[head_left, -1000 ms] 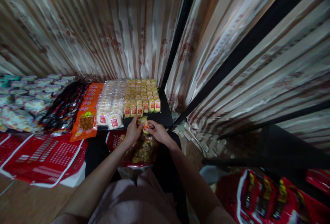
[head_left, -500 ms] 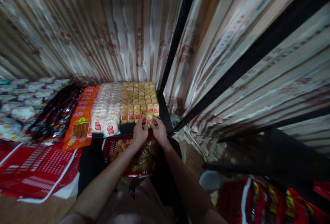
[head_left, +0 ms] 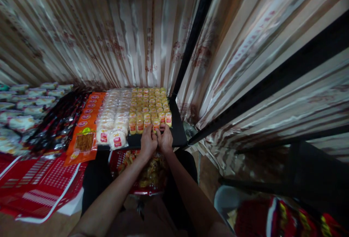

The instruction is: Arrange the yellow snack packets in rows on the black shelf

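Observation:
Small yellow snack packets [head_left: 148,100] with red-and-white labels stand in tight rows on a black shelf [head_left: 178,129]. At the front row, one yellow snack packet [head_left: 156,124] sits between my two hands. My left hand [head_left: 148,141] pinches it from the left side, fingers bent. From the right, my right hand [head_left: 165,139] closes on the same packet with curled fingers. The fingertips partly hide its lower part. Left of these rows lie white round packaged cakes [head_left: 117,139] in clear wrap.
Below the shelf edge, a red basket [head_left: 149,193] holds more yellow packets. Further left are an orange snack bag [head_left: 83,135], dark packets [head_left: 58,124], white packets [head_left: 23,122] and another red basket [head_left: 51,182]. A black post [head_left: 191,44] rises before the striped curtain [head_left: 122,29].
The packet between my hands has moved away from me into the front row, beside its neighbours. The whole view has shifted slightly.

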`<state>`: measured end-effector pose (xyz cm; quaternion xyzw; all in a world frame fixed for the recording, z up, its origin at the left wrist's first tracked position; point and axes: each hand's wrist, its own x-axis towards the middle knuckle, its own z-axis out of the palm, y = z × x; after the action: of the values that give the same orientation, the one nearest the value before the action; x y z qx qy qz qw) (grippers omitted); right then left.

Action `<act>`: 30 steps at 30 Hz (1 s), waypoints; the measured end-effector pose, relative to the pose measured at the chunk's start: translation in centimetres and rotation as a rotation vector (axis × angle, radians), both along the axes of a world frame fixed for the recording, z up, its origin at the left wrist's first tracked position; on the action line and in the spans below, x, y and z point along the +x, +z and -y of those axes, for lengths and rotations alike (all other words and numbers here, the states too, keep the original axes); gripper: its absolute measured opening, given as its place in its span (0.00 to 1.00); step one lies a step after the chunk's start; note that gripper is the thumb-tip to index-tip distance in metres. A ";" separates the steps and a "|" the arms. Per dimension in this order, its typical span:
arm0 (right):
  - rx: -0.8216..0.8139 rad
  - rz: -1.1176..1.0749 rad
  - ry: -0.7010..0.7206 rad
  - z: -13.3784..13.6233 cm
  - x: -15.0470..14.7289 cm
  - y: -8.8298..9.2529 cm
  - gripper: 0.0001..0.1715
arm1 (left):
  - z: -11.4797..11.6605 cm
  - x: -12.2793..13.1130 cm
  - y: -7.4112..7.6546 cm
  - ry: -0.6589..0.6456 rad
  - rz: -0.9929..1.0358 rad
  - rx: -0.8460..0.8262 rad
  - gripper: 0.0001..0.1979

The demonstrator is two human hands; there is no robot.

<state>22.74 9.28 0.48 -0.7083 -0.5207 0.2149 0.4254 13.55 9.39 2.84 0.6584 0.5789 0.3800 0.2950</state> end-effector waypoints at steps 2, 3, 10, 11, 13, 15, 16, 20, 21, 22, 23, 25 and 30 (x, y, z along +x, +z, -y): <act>0.016 -0.006 0.015 0.1 -0.1 -0.4 0.10 | 0.1 0.0 -0.1 -0.002 -0.005 0.018 0.23; 0.030 -0.008 0.025 0.1 -0.2 -0.6 0.09 | 0.2 -0.1 -0.1 -0.004 -0.006 0.026 0.23; 0.139 -0.059 0.049 0.3 -0.6 -1.4 0.10 | 1.3 -0.4 0.2 -0.014 -0.144 0.078 0.19; 0.143 -0.066 0.053 0.3 -0.6 -1.4 0.11 | 1.4 -0.4 0.2 -0.036 -0.151 0.068 0.19; 0.146 -0.072 0.060 0.3 -0.7 -1.5 0.11 | 1.4 -0.3 0.0 -0.070 -0.141 0.030 0.19; 0.144 -0.059 0.056 0.2 -0.6 -1.7 0.11 | 1.3 -0.2 -0.4 -0.088 -0.121 -0.012 0.20; 0.140 -0.045 0.058 0.1 -0.6 -1.8 0.12 | 1.3 -0.2 -0.5 -0.095 -0.113 -0.029 0.20; 0.109 0.030 0.085 -0.1 -0.4 -2.1 0.12 | 1.0 -0.1 -1.1 -0.108 -0.099 -0.069 0.20; 0.102 0.047 0.087 -0.1 -0.4 -2.1 0.12 | 1.0 -0.1 -1.2 -0.105 -0.097 -0.069 0.20; 0.096 0.060 0.085 -0.1 -0.4 -2.1 0.12 | 1.0 -0.1 -1.3 -0.105 -0.096 -0.065 0.21; 0.092 0.071 0.082 -0.1 -0.4 -2.1 0.12 | 1.0 -0.1 -1.3 -0.109 -0.095 -0.060 0.21; 0.093 0.084 0.084 0.0 -0.4 -2.1 0.12 | 1.0 -0.2 -1.4 -0.118 -0.094 -0.047 0.21; 0.169 0.093 0.082 0.7 -0.3 -1.9 0.12 | 1.5 -0.5 -1.2 -0.122 -0.093 0.000 0.22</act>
<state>22.45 8.63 -1.44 -0.6573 -0.5847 0.1542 0.4498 13.06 7.86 1.59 0.7094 0.5507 0.3304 0.2903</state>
